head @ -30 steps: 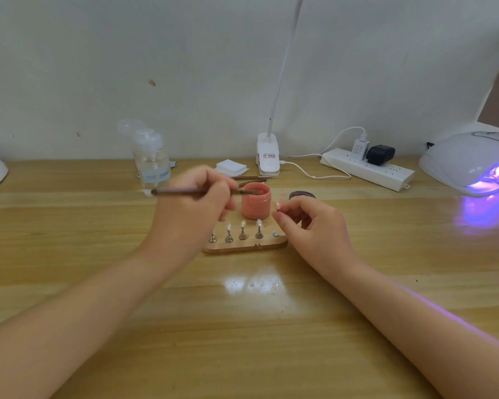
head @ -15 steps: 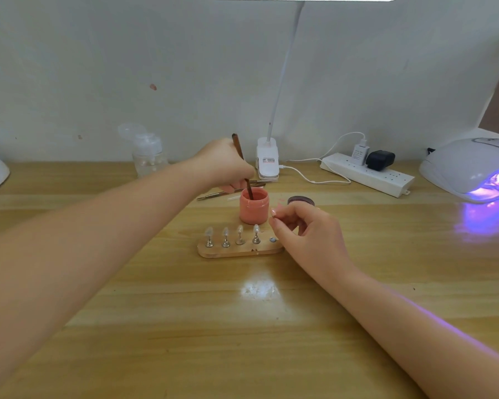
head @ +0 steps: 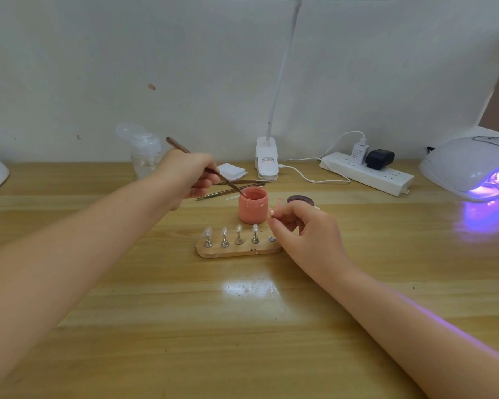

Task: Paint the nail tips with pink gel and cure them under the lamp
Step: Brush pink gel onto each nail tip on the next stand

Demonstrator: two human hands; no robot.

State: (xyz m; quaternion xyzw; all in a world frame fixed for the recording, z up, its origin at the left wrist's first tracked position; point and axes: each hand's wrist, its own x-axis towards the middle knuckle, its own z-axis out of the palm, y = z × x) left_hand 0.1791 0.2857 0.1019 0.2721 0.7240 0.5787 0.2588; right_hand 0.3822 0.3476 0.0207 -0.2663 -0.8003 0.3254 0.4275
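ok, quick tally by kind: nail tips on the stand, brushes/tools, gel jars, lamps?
Nail tips on the wooden stand: 4, at
Brushes/tools: 3; one in the left hand at, two lying at and
Gel jars: 1
Lamps: 2; curing lamp, clip lamp
Total: 10

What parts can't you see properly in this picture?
- Head view: what the right hand pinches is too small and covered by its fingers.
- The brush tip is hidden inside the pink gel jar.
- The curing lamp is cut off by the right edge.
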